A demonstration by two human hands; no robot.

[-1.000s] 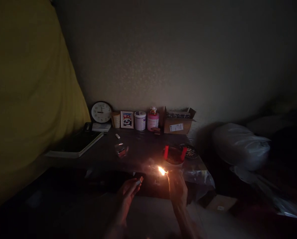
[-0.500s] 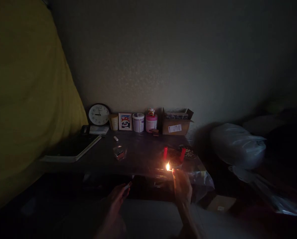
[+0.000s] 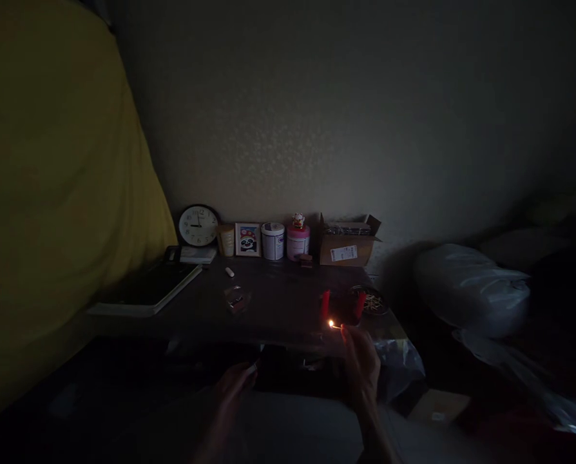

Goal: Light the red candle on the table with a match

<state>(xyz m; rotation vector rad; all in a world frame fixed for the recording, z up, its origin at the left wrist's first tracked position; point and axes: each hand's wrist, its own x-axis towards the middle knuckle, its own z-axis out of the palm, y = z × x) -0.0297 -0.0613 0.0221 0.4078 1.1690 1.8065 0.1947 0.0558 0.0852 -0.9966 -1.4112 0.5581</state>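
Observation:
The room is very dark. My right hand (image 3: 360,361) pinches a burning match (image 3: 335,325) whose small flame sits just in front of two red candles (image 3: 325,305) standing on a round dish (image 3: 342,308) near the table's front right. My left hand (image 3: 234,386) hangs low before the table edge, fingers closed on a small matchbox (image 3: 252,368), barely lit.
A dark low table (image 3: 278,303) holds a clock (image 3: 198,225), a small picture frame (image 3: 248,239), two jars (image 3: 273,241), a cardboard box (image 3: 348,241), a book (image 3: 147,293), a small wrapped packet (image 3: 234,298) and a bowl of matchsticks (image 3: 374,301). A yellow curtain (image 3: 51,193) hangs left; a white bag (image 3: 471,290) lies right.
My right hand carried the lit match forward and right toward the candles, and the flame shrank. My left hand with the matchbox dropped lower and back.

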